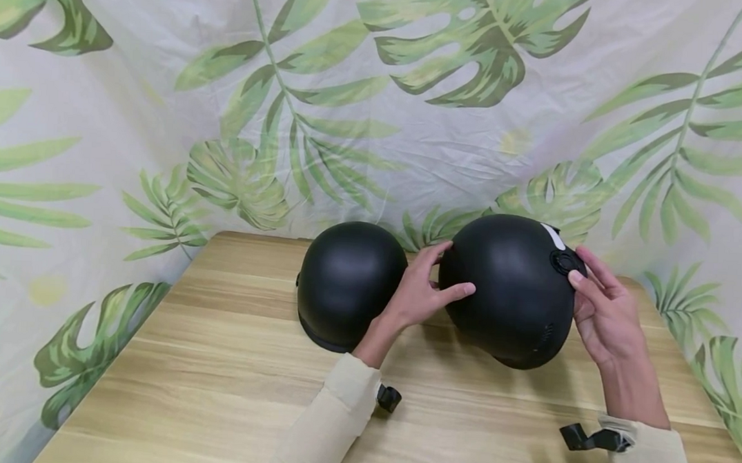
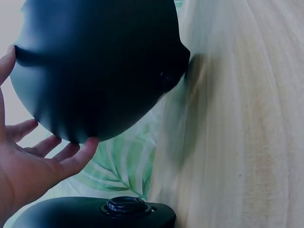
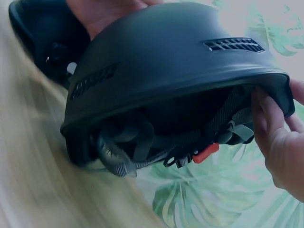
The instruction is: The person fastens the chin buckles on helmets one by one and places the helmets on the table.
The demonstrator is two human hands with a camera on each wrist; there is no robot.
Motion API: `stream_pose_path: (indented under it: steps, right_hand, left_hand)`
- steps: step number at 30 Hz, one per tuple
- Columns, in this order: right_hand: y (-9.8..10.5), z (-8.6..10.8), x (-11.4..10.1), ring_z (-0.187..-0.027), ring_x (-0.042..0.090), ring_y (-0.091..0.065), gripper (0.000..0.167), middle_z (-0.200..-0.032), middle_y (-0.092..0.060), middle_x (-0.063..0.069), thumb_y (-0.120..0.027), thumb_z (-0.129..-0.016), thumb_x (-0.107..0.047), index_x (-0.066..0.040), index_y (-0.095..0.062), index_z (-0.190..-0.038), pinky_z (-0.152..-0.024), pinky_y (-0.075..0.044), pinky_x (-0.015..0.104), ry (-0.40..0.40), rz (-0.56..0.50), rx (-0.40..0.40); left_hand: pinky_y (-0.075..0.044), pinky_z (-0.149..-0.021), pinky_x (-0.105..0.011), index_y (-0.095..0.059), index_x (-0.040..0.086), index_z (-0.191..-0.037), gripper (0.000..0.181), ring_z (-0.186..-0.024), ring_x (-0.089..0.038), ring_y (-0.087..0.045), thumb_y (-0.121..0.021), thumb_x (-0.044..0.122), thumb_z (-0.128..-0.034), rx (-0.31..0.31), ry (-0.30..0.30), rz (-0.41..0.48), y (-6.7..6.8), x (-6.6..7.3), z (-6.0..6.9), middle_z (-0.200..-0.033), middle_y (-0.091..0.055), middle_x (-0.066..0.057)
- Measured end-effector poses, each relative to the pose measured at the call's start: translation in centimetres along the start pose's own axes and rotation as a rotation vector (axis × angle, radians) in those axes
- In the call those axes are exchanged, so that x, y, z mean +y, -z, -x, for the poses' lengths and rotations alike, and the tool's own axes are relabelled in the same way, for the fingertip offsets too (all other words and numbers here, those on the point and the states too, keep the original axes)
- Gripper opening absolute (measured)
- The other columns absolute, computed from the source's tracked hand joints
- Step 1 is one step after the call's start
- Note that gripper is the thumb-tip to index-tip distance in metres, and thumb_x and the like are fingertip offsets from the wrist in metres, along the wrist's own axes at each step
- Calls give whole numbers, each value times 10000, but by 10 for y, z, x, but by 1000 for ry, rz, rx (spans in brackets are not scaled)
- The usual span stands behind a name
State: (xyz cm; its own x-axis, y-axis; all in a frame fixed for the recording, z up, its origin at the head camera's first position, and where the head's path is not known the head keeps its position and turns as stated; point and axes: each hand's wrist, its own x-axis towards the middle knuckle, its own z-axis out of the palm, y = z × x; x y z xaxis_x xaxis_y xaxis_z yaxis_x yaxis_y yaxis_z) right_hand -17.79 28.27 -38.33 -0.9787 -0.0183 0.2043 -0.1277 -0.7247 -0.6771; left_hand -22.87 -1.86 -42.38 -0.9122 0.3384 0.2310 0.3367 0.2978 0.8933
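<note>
On the right of the head view, a black helmet is held tilted between both hands. My right hand grips its right rim, thumb near a round black fitting and fingers inside the rim in the right wrist view. My left hand rests spread fingertips and thumb on the opposite side of the dome. Grey straps and a red buckle part show under the helmet. Whether its lower edge touches the table is unclear. A second black helmet sits dome up, left of the left hand.
The wooden table runs back to a leaf-patterned cloth hanging behind and at both sides. The second helmet stands close beside my left forearm. Black camera mounts stick out from the sleeves.
</note>
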Motion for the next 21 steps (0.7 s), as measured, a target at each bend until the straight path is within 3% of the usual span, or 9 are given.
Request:
stream_pose_path:
  steps: [10, 21]
  right_hand:
    - [21, 3, -6, -992, 195, -783, 452, -1209, -788, 134, -390, -1091, 129, 5, -647, -1441, -831, -630, 257, -25, 27, -114]
    - [32, 2, -10, -1043, 192, -764, 462, -1262, -760, 103, -358, -1109, 106, -27, -606, -1476, -859, -620, 267, -51, 117, -168]
  left_hand:
    - [-561, -1092, -566, -434, 244, -1647, 867, -1560, -266, -420, -862, 381, -906, 7, -50, -10, -2, 5, 0, -1717, -374, -31]
    - [-570, -1080, -561, -396, 284, -1670, 913, -1567, -283, -411, -872, 399, -900, -19, -25, -12, 1, 6, 1, -1740, -332, -40]
